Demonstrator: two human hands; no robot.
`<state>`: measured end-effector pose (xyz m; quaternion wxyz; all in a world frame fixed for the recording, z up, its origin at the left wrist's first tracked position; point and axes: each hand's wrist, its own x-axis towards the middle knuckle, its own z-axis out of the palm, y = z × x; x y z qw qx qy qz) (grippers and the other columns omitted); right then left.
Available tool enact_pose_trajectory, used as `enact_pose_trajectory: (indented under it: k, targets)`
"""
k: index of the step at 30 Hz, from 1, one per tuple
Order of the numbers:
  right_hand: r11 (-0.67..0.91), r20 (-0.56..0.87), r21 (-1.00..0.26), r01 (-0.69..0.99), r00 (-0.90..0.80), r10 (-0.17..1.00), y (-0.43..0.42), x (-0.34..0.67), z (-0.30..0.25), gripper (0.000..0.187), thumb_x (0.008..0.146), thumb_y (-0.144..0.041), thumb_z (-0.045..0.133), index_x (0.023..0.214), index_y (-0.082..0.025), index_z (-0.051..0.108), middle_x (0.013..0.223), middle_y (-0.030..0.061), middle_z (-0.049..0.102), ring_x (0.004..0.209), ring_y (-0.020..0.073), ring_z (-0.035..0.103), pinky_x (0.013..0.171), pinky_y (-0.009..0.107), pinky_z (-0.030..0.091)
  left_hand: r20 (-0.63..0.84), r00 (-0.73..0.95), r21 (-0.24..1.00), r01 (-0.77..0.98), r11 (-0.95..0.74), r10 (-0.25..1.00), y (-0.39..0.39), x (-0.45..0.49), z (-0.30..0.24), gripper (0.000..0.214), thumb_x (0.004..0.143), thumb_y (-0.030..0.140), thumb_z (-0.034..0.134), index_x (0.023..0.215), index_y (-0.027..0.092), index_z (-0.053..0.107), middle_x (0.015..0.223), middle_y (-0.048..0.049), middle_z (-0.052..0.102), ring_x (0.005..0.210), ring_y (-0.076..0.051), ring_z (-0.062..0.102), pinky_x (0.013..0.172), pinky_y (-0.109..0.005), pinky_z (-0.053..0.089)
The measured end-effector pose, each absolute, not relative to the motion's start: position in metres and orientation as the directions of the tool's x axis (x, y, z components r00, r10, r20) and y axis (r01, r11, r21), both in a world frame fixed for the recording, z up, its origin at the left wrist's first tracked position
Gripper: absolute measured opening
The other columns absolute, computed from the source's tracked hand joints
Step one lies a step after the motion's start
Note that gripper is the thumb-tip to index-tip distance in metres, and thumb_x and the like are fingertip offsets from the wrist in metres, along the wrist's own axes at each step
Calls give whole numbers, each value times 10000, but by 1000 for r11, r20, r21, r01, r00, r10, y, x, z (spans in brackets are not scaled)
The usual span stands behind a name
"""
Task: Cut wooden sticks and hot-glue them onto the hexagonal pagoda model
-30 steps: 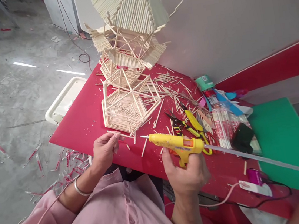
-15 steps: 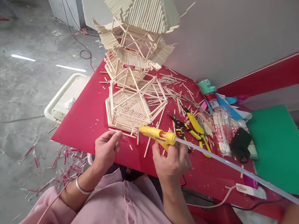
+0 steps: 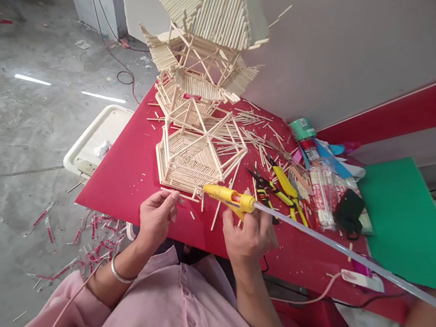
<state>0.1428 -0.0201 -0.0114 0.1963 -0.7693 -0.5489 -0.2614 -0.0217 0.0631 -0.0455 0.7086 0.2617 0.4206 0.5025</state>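
Note:
My right hand [image 3: 249, 234] is wrapped round the handle of a yellow glue gun [image 3: 229, 197], its nozzle pointing left. A long translucent glue stick [image 3: 332, 242] runs out of the gun's back toward the lower right. Between thumb and fingertips, my left hand [image 3: 157, 216] pinches a thin wooden stick [image 3: 184, 196], whose free end points toward the nozzle. Just beyond both hands stands a hexagonal stick frame [image 3: 188, 159] with a spiral-patterned base. Behind it rises a taller stick model [image 3: 201, 51] with slatted, roof-like panels.
Loose sticks lie over the red tabletop [image 3: 115, 187]. To the right are black-and-yellow pliers [image 3: 264, 184], a yellow-handled cutter [image 3: 284, 178], bagged sticks [image 3: 325, 196], a green board [image 3: 411, 227] and a white power strip [image 3: 362, 280]. A white stool [image 3: 73, 158] stands left; wrappers [image 3: 93, 236] litter the floor.
The view has shifted slightly, so the models sit a little further right in the picture. Both hands keep nearly the same pose, with the stick and glue gun still held.

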Motion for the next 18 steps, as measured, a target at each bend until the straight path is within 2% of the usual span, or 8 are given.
enact_pose_trajectory:
  k: [4, 8, 12, 18]
  targets:
    - [-302, 628, 24, 953, 220, 747, -20, 143, -12, 446, 882, -284, 596, 1313, -173, 619, 1094, 194, 670, 939, 308, 705, 819, 421, 565, -348, 136, 793, -485, 368, 928, 64, -22, -45, 296, 741, 424, 795, 661, 153, 704, 482, 7, 571, 375, -41, 366, 393, -204, 249]
    - [-255, 659, 76, 964, 143, 738, -18, 142, -10, 500, 880, -253, 601, 1371, -159, 574, 1095, 194, 675, 913, 294, 708, 797, 386, 560, -346, 136, 788, -495, 366, 928, 63, -22, -44, 286, 742, 408, 793, 660, 150, 700, 531, -6, 615, 377, -35, 378, 396, -203, 257]
    - [-251, 694, 138, 958, 87, 715, -16, 139, -4, 516, 871, -223, 622, 1380, -158, 565, 1052, 172, 693, 858, 266, 717, 746, 339, 557, -348, 138, 781, -504, 368, 927, 63, -22, -44, 291, 733, 407, 797, 657, 146, 693, 587, -20, 654, 378, -29, 383, 392, -201, 253]
    - [-246, 753, 186, 951, 23, 658, -11, 135, 1, 470, 843, -190, 690, 1302, -130, 611, 970, 137, 718, 814, 222, 716, 721, 285, 525, -351, 148, 780, -501, 376, 925, 64, -23, -43, 300, 744, 418, 790, 657, 149, 691, 487, 12, 566, 376, -37, 370, 396, -199, 241]
